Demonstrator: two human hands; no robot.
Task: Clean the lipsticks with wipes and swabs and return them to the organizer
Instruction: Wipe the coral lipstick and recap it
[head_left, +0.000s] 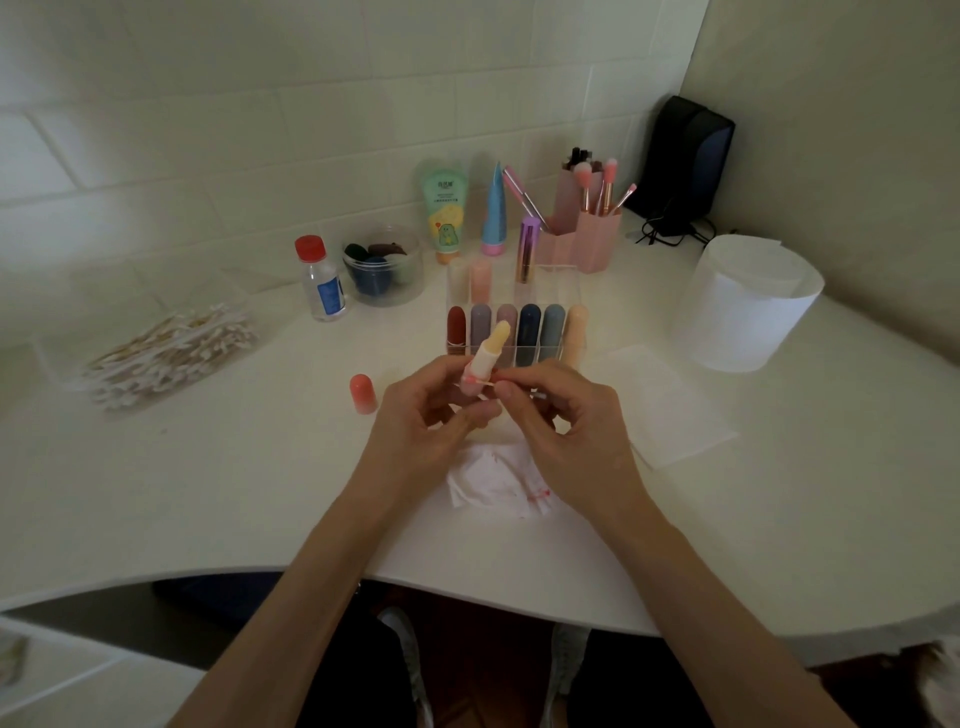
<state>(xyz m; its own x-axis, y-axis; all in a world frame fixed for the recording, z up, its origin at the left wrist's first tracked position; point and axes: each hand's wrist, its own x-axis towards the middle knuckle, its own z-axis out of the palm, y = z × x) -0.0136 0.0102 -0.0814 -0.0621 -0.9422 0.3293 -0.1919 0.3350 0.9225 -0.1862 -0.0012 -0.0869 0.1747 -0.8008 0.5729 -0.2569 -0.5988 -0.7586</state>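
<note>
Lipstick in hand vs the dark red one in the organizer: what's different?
The held lipstick is uncapped, its pale yellowish stick exposed; the dark red lipstick is capped.
The held one is tilted in the left hand above the table, with the right hand holding a swab against its collar; the dark red one stands upright in the clear organizer, leftmost in the front row.
Both look like similar rounded tubes.
</note>
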